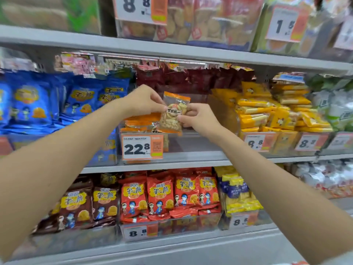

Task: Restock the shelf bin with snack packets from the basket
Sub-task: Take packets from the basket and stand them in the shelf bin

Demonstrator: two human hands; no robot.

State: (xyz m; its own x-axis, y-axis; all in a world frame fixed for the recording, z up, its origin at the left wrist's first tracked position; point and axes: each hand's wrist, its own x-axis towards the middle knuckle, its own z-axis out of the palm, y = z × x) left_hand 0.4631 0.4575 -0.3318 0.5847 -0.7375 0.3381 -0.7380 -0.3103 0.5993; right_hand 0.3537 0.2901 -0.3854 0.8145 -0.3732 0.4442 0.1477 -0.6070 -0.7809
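Both hands meet at one snack packet (174, 113), held upright in the air over the clear shelf bin (193, 145), at the middle of the middle shelf (191, 163). The left hand (144, 102) pinches the packet's left edge: its thumb presses the front near the label, and its curled fingers (152, 96) close in above and behind. The right hand (199, 119) pinches the right edge the same way, thumb on the front and the other fingers (192, 111) folded behind the wrapper. Neither hand is slack; each grips the packet only.

The packet's lower end overlaps the bin's front rim, so I cannot tell whether it touches the packets already inside. Its back and the fingertips behind it are hidden. The small print on its dark label is too blurred to read.

The packet is clear plastic with orange bands at top and bottom, and pale, knobbly snacks show through it. More orange packets (142, 121) lie stacked flat in the bin's left part. A price tag (142, 147) reading 22.8 hangs on the bin's front at the left. Blue packets (28, 100) fill the shelf's left end and yellow packets (267, 111) its right.
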